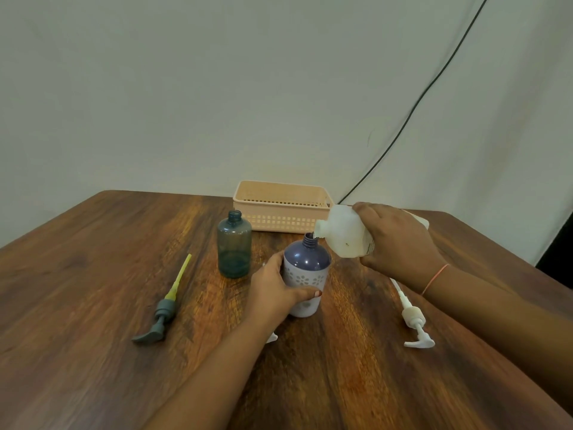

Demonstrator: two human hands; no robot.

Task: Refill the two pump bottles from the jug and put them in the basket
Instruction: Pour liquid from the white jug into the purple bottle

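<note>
A purple bottle (307,265) with a white flowered lower half stands uncapped at the table's centre, and my left hand (273,291) wraps its left side. My right hand (400,243) holds the white jug (344,234) tipped to the left, its mouth right over the purple bottle's open neck. A teal see-through bottle (234,245) stands uncapped to the left. Behind both bottles sits the peach basket (279,212), with nothing visible inside. A grey pump with a yellow tube (164,311) lies at the left; a white pump (414,321) lies at the right.
The wooden table (93,274) ends at the wall behind the basket. A black cable (418,103) runs down the wall to the basket's right. A small white object (272,337) peeks out from under my left forearm.
</note>
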